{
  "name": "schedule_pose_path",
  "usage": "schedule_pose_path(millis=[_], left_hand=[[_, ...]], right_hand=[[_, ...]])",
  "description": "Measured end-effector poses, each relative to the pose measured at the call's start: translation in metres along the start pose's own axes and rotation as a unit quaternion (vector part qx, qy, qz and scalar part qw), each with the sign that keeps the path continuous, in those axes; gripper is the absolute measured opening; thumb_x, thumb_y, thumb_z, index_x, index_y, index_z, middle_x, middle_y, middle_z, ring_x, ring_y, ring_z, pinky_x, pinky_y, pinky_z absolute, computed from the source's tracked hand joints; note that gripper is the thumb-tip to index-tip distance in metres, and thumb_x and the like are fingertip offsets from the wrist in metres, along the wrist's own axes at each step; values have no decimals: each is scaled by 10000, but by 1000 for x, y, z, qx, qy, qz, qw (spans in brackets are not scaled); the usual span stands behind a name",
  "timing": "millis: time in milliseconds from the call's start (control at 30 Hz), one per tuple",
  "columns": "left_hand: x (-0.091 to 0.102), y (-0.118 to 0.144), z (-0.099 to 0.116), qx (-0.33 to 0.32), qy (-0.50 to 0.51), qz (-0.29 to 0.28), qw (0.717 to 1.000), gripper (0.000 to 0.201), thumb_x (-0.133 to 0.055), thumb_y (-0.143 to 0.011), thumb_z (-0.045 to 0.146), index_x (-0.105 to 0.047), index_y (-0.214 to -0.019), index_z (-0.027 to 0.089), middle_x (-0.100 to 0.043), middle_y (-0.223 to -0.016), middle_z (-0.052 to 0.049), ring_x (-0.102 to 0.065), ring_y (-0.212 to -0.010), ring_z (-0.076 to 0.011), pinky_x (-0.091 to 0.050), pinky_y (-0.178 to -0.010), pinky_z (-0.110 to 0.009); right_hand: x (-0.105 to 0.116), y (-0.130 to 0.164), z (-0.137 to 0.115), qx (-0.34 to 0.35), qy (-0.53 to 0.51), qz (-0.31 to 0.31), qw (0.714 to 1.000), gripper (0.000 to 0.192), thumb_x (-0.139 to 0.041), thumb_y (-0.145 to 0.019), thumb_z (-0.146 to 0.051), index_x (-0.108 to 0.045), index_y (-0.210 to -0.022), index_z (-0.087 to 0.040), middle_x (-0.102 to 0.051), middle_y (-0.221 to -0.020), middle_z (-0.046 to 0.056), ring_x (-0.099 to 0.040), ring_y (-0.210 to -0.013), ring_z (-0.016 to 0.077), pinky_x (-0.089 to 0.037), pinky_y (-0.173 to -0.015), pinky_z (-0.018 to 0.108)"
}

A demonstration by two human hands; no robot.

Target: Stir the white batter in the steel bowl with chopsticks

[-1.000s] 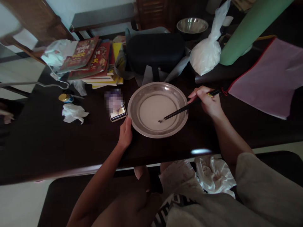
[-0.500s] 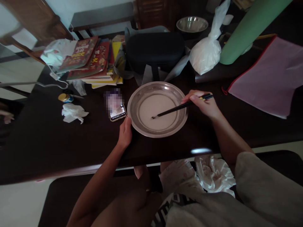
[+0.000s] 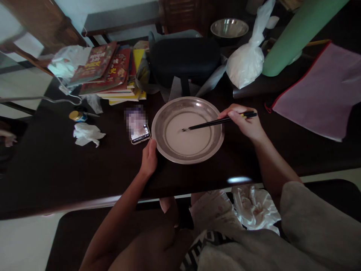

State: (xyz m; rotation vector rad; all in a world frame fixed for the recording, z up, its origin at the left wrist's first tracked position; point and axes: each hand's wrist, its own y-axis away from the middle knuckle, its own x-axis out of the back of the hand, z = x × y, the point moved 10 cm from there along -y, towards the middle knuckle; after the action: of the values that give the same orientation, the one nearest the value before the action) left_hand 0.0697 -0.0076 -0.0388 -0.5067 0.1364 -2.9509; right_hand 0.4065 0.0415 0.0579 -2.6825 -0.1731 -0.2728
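Observation:
A wide metal basin (image 3: 158,143) stands on the dark table in front of me. Pale, milky liquid (image 3: 186,141) covers its bottom. My left hand (image 3: 149,158) grips the basin's rim at the lower left, thumb on the edge; the other fingers are mostly hidden beneath. In my right hand (image 3: 241,119) is a pair of black chopsticks (image 3: 210,123) with gold bands, held over the right rim. Their tips dip into the liquid near the middle of the basin.
Left of the basin lie a lit phone (image 3: 140,136), a crumpled tissue (image 3: 88,134) and a small gold-lidded jar (image 3: 77,116). Behind are stacked books (image 3: 113,73), a black case (image 3: 184,56), a tied bag of white powder (image 3: 245,67), a green cylinder (image 3: 296,41) and another metal basin (image 3: 229,28).
The chopstick tips have moved up, away from me, within the liquid, and the chopsticks lie flatter. My right hand has shifted slightly; my left hand stays on the rim.

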Motion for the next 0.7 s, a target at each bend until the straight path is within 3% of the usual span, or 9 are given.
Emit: schedule_pose_path(millis=[133, 300, 400, 533, 700], left_hand=[[-2, 0, 4, -7, 12, -6, 1000, 558, -392, -972, 648, -687, -979, 174, -730, -1011, -85, -636, -1171, -268, -464, -1082, -414], [-2, 1, 7, -6, 8, -5, 1000, 569, -393, -971, 655, -688, -975, 169, -733, -1017, -88, -633, -1190, -281, -468, -1083, -424], [-1, 1, 4, -1, 12, -3, 1000, 577, -398, -966, 663, -691, -975, 167, -737, -1042, -94, -633, -1196, -286, -468, -1084, -428], [-2, 1, 1, -2, 17, -4, 1000, 571, -395, -975, 648, -691, -1023, 163, -738, -1067, -103, -639, -1186, -274, -478, -1073, -425], [-2, 0, 2, -5, 16, -7, 1000, 569, -384, -982, 641, -687, -1008, 160, -736, -1077, -102, -642, -1168, -261, -485, -1060, -408]], right_hand=[[20, 1, 3, 5, -31, 80, 996, 265, -656, -917, -480, -791, -819, -274, -730, -712, -9, -692, -633, 139, -552, -656, 310], [-6, 0, 1, -8, -14, -30, 999, 290, -640, -911, -534, -798, -838, -302, -768, -766, 13, -729, -736, 180, -582, -707, 346], [-1, 0, -2, 5, 0, -7, 1000, 248, -656, -909, -508, -805, -870, -314, -779, -807, 9, -737, -788, 188, -590, -755, 359], [17, 1, 0, 19, -44, 65, 997, 214, -649, -937, -433, -805, -851, -316, -740, -724, -21, -700, -647, 133, -551, -667, 303], [-6, 2, 0, 2, -36, -22, 999, 239, -644, -931, -465, -805, -865, -300, -760, -755, -8, -719, -716, 147, -565, -689, 302]])
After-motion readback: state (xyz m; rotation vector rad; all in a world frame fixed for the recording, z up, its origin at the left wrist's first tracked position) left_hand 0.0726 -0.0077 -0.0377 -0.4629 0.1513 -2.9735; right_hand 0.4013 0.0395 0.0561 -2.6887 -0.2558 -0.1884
